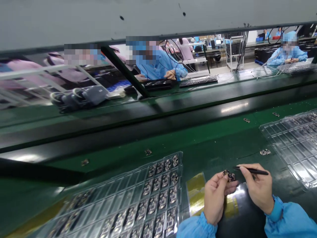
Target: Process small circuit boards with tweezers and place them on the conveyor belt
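- We see the left hand [215, 198] low in the middle of the view, its fingers closed on a small dark circuit board [229, 175]
- The board is pinched between thumb and fingertips and held up just above the green table [215, 138]
- The right hand [259, 191] sits just beside the left one, closed on thin black tweezers [251, 170] that lie nearly level across its fingers
- The tweezers' narrow end points left toward the board and stands just beside it; we cannot tell whether it touches
- Both wrists come out of light blue sleeves [289, 221] at the bottom edge
- Under the hands a yellow translucent sheet [195, 193] lies flat on the table, partly covered by the left hand
- To the left of the hands we see a clear plastic pocketed tray [123, 185]; the pockets nearest the hands hold rows of like boards, and blur hides what lies further left
- To the right, apart from the right hand, lies a second clear plastic tray [292, 145]; what its pockets hold is too faint for us to tell
- Single loose boards [264, 152] lie scattered on the table beyond the hands
- Behind the table a dark glossy conveyor strip [173, 122] runs across the view
- Across the strip a person in a light blue coat [160, 64] leans over a black flat tray [158, 84] with wires hanging near it
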Action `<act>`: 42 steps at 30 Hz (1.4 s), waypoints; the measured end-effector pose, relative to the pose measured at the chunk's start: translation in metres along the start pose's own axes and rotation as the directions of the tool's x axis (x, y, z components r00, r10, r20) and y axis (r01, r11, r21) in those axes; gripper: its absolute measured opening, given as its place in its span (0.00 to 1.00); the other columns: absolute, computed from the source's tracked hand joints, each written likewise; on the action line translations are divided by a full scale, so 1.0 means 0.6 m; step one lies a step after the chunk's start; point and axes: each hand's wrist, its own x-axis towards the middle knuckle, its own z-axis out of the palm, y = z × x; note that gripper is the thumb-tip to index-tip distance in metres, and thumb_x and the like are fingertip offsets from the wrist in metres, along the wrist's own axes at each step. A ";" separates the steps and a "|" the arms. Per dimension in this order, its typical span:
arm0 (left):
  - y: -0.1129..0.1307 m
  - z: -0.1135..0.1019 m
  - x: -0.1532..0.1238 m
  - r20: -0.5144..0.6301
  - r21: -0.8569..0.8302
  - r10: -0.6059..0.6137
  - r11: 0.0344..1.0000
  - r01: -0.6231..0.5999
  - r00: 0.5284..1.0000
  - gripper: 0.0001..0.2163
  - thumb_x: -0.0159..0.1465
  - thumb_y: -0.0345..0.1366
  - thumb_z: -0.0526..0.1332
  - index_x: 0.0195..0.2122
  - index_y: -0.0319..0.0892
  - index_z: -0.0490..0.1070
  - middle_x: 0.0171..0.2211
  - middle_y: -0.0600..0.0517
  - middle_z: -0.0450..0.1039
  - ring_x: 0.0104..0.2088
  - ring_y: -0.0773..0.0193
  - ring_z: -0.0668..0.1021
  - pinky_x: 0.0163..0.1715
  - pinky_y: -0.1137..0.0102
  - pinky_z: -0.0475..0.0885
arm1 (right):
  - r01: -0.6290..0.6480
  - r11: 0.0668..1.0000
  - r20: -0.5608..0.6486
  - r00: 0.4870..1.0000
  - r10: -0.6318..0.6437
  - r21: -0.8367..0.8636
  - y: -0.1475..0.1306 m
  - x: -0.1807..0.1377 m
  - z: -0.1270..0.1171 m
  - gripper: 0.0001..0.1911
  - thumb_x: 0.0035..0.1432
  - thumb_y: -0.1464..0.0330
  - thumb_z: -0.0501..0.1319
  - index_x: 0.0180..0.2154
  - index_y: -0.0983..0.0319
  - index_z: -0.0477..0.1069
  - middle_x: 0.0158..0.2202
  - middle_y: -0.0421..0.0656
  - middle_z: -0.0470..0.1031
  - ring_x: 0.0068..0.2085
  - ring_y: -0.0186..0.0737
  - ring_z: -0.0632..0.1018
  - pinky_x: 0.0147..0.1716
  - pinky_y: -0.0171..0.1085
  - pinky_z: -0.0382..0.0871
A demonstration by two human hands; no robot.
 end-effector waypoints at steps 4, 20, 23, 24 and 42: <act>0.038 -0.004 0.028 -0.059 -0.014 0.046 0.999 -0.047 0.997 0.11 0.49 0.36 0.66 0.30 0.37 0.69 0.27 0.48 0.76 0.27 0.61 0.79 0.24 0.73 0.73 | 0.077 0.994 -0.064 0.995 -0.082 -0.078 0.010 0.018 -0.016 0.06 0.55 0.68 0.59 0.32 0.62 0.73 0.30 0.46 0.77 0.33 0.44 0.77 0.34 0.40 0.71; 0.213 -0.058 0.168 -0.276 0.434 0.364 0.873 -0.222 0.889 0.16 0.54 0.25 0.61 0.45 0.35 0.65 0.35 0.46 0.72 0.19 0.69 0.75 0.17 0.75 0.70 | 0.100 0.995 0.054 0.994 -0.099 -0.013 0.020 0.029 -0.021 0.07 0.53 0.66 0.60 0.30 0.61 0.75 0.25 0.44 0.76 0.27 0.43 0.77 0.28 0.36 0.71; 0.178 -0.055 0.087 -0.135 0.581 0.312 0.794 -0.180 0.940 0.13 0.48 0.29 0.66 0.36 0.37 0.73 0.26 0.50 0.73 0.15 0.69 0.72 0.13 0.77 0.64 | -0.121 0.991 0.189 0.976 0.109 0.056 0.008 0.038 -0.032 0.10 0.53 0.63 0.60 0.26 0.62 0.73 0.21 0.43 0.75 0.24 0.40 0.77 0.22 0.33 0.70; 0.162 -0.053 0.057 -0.042 0.664 0.301 0.721 -0.199 0.953 0.11 0.47 0.31 0.67 0.33 0.39 0.75 0.23 0.51 0.73 0.16 0.68 0.72 0.15 0.76 0.64 | -0.200 0.977 0.262 0.949 0.174 0.075 0.004 0.042 -0.036 0.10 0.52 0.62 0.61 0.26 0.63 0.72 0.20 0.41 0.74 0.23 0.40 0.77 0.21 0.32 0.69; -0.015 -0.037 -0.108 0.505 0.830 -0.013 -0.267 -0.489 0.863 0.19 0.64 0.38 0.45 0.55 0.43 0.62 0.35 0.45 0.75 0.28 0.57 0.77 0.25 0.69 0.66 | -0.411 0.909 0.688 0.639 0.346 -0.075 0.025 0.032 -0.016 0.04 0.48 0.71 0.61 0.25 0.63 0.66 0.17 0.36 0.68 0.20 0.34 0.74 0.16 0.27 0.65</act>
